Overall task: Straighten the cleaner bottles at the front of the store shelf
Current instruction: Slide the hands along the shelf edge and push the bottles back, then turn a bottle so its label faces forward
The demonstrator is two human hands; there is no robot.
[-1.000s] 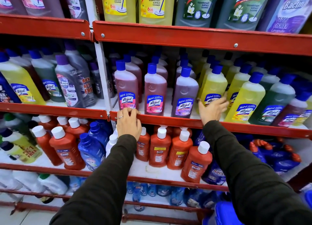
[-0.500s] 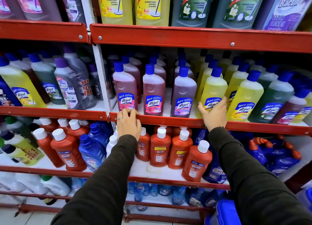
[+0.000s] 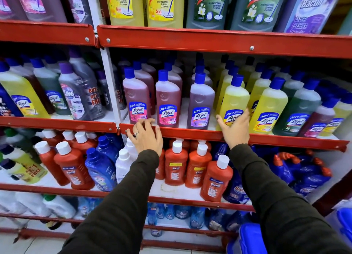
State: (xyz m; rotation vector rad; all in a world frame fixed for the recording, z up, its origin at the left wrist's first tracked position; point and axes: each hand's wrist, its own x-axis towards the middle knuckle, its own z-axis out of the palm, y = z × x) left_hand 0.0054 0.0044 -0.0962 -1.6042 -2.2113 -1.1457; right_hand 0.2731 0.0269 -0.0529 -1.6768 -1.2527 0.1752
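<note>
Standing at front edge: yellow Lizol bottle [image 3: 233,103], upright on the middle red shelf [image 3: 190,132], blue cap on top, label facing out.
Right hand [image 3: 236,127]: cupped around the lower part of the yellow Lizol bottle, thumb to its left, fingers [image 3: 245,113] spread across the label; a loose wrap, touching it.
Left hand [image 3: 146,134]: palm down on the shelf lip, fingers splayed wide, tips just under the pink Lizol bottle [image 3: 136,99], holding nothing; a ring shows on one finger.
Neighbours left: a second pink bottle [image 3: 167,101] and a purple bottle [image 3: 201,103], upright, with gaps between.
Neighbours right: another yellow bottle [image 3: 269,107], then a green bottle [image 3: 299,109], leaning right.
Below: orange Bactin bottles [image 3: 176,164] with white caps.
Sleeves: dark, both arms.
</note>
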